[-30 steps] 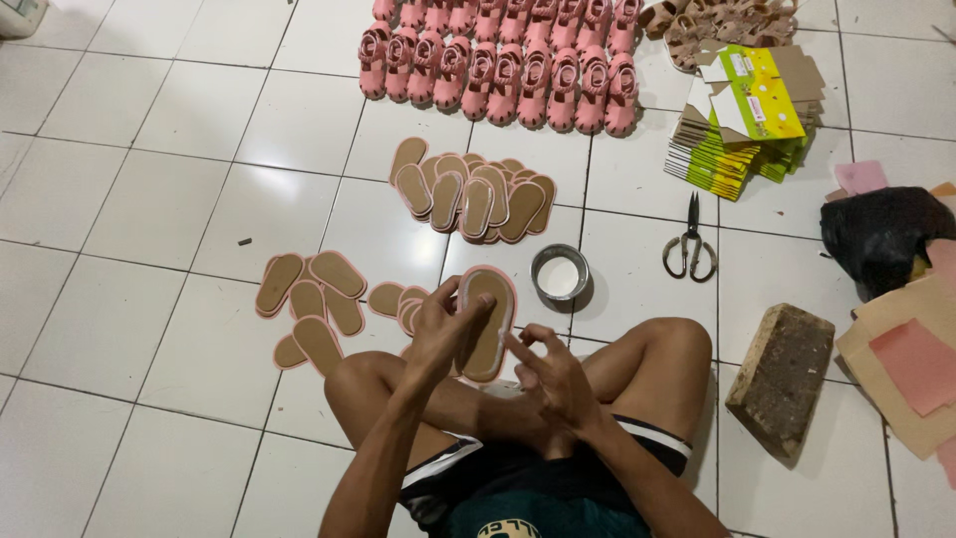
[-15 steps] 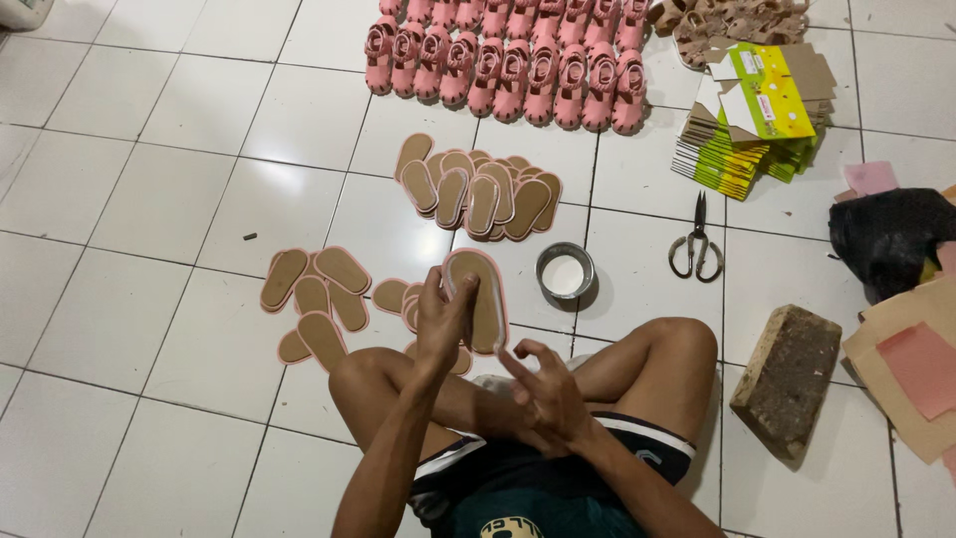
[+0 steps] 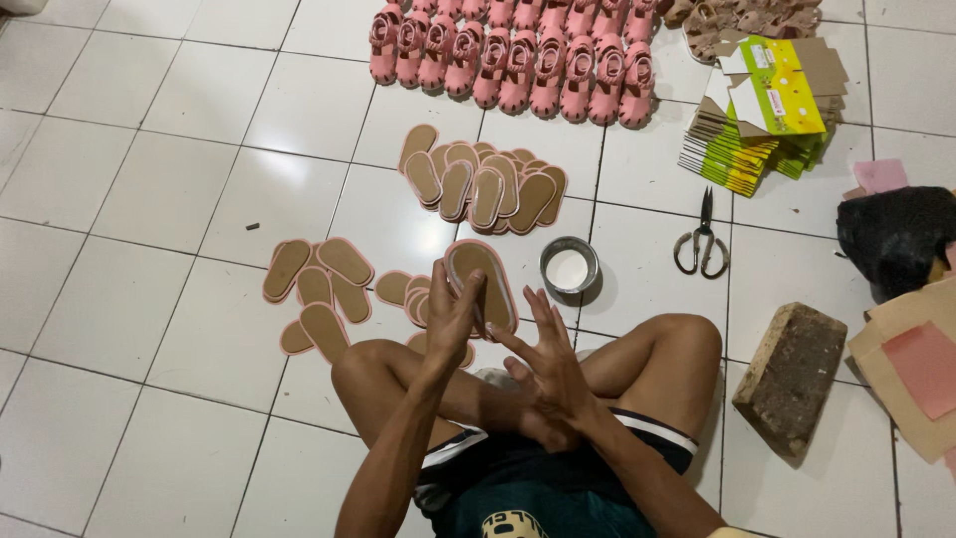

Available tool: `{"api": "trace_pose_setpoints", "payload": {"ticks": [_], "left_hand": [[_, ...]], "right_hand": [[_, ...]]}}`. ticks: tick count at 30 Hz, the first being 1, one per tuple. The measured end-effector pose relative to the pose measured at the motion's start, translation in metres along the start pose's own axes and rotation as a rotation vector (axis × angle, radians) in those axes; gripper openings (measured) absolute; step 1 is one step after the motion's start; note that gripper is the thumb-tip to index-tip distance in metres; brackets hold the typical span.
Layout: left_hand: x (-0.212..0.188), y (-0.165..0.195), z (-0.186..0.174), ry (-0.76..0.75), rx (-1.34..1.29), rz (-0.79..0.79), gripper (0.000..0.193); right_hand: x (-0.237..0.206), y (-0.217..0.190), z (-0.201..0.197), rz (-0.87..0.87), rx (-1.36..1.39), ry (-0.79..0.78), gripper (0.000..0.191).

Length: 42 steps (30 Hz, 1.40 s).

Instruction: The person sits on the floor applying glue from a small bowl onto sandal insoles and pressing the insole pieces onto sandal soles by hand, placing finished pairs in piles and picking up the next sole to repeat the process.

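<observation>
head | left hand (image 3: 450, 317) grips insole (image 3: 481, 284) | right hand (image 3: 543, 364) empty, fingers spread

White tiled floor (image 3: 149, 199). Row of pink sandals (image 3: 518, 55) along the top, tan sandals (image 3: 747, 18) at top right. Stack of flat yellow-green cartons (image 3: 762, 120) right of them. Fanned pile of brown insoles (image 3: 488, 179) mid-floor, smaller group of insoles (image 3: 319, 289) to the left. Scissors (image 3: 702, 244) lie near a round tin of white paste (image 3: 569, 267). Brick (image 3: 792, 374), black bag (image 3: 896, 234), pink-brown sheets (image 3: 921, 369) at right.
</observation>
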<state>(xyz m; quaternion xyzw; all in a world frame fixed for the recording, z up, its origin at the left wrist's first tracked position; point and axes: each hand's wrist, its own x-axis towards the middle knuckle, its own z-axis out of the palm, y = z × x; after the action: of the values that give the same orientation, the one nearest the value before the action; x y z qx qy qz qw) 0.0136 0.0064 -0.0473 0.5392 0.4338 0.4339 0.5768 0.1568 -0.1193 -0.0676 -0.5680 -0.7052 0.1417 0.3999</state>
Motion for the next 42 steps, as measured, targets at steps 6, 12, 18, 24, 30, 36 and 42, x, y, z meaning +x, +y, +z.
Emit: {"api": "trace_pose_setpoints", "payload": {"ticks": [6, 12, 18, 24, 30, 36, 42], "left_hand": [[0.004, -0.006, 0.002, -0.017, -0.086, -0.014, 0.036], [0.002, -0.005, -0.005, 0.020, -0.057, -0.025, 0.033], [-0.006, 0.004, 0.003, -0.045, -0.125, -0.119, 0.033], [-0.006, -0.002, 0.008, 0.123, -0.271, -0.070, 0.036], [0.000, -0.027, -0.011, 0.329, -0.366, -0.090, 0.048], [-0.036, -0.045, -0.061, 0.272, -0.278, -0.371, 0.055], [-0.059, -0.050, -0.079, 0.219, -0.310, -0.355, 0.049]], "right_hand": [[-0.013, 0.005, 0.006, -0.051, -0.158, -0.048, 0.045], [-0.011, 0.011, -0.012, 0.158, 0.160, 0.074, 0.057], [0.019, 0.020, -0.009, 0.214, 0.310, -0.031, 0.066], [-0.008, 0.005, 0.022, 0.379, 0.689, -0.026, 0.067], [0.006, 0.037, 0.024, 0.620, 0.558, -0.012, 0.066], [0.059, 0.086, -0.008, 0.668, -0.313, -0.184, 0.084], [0.072, 0.096, -0.010, 0.551, -0.516, -0.219, 0.074]]}}
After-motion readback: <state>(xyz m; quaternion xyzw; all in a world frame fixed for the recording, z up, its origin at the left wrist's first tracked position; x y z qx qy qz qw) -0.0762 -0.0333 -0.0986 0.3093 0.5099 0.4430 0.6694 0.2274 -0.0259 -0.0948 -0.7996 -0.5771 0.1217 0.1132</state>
